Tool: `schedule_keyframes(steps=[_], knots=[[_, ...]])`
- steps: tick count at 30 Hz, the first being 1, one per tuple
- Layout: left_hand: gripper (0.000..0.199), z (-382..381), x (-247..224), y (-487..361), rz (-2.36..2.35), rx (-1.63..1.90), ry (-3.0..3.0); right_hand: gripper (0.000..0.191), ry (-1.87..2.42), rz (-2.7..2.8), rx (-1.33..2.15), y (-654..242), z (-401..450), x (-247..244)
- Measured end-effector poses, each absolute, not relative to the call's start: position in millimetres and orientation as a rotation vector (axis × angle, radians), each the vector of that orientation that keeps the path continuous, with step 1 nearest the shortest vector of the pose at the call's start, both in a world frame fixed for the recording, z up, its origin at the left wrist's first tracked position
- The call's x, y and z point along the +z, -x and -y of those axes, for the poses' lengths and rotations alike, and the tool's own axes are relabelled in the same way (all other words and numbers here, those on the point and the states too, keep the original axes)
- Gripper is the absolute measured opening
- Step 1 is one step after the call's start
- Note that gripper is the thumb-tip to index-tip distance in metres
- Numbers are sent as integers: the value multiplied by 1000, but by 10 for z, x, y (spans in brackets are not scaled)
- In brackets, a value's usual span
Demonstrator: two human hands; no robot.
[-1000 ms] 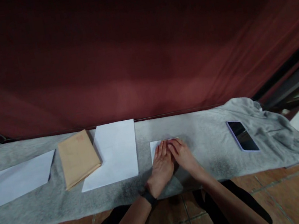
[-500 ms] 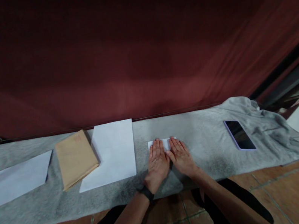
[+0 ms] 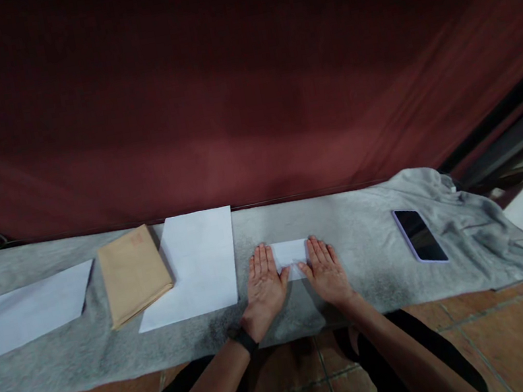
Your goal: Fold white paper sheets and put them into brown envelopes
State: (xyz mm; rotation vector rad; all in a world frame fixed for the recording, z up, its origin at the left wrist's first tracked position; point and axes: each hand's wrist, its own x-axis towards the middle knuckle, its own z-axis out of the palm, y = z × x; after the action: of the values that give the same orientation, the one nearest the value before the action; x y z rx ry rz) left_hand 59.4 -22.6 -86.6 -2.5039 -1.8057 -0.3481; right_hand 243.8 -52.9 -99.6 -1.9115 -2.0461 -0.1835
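A small white rectangle of paper [image 3: 291,252], seemingly folded, lies flat on the grey cloth between my hands. My left hand [image 3: 265,284] rests palm down at its left edge, fingers stretched out and pointing away from me. Mirroring it, my right hand [image 3: 326,272] lies flat at the paper's right edge, fingers extended. Both thumbs reach inward over the lower part of the paper. Neither hand grips anything. What lies under the palms is hidden.
Left of my hands lie a large white sheet [image 3: 202,259], a brown envelope [image 3: 133,271] overlapping it, and another white sheet [image 3: 30,311]. A phone [image 3: 419,236] lies to the right on the grey cloth [image 3: 361,226]. A dark red fabric [image 3: 249,124] rises behind.
My hands have moved apart, the left one leftward and the right one rightward. More of the small white paper now shows between them.
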Motion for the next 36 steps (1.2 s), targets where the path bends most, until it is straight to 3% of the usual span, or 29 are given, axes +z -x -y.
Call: schedule_keyframes(steps=[6,15,18,22,28,32,36], knots=[[72,235,-850,-604,1848,-368,2478,65,1906,2020,-145,-2418,552,-939],[62,162,-710,-596,1860,-478,2527,61,1523,2244,44,-2246,854,-824],[58,144,-578,-685,1563,-567,2870,57,1494,2244,129,-2231,878,-833],[50,148,-478,-849,1078,-423,3345,43,1412,2256,382,-2222,892,-782],[53,53,-505,-903,1136,-331,3443,38,1156,2232,605,-2274,907,-658],[55,7,-524,-873,1164,-335,3389,24,1144,2162,689,-2314,833,-600],[57,-27,-549,-847,1243,-342,3262,27,1196,2005,873,-2361,729,-508]])
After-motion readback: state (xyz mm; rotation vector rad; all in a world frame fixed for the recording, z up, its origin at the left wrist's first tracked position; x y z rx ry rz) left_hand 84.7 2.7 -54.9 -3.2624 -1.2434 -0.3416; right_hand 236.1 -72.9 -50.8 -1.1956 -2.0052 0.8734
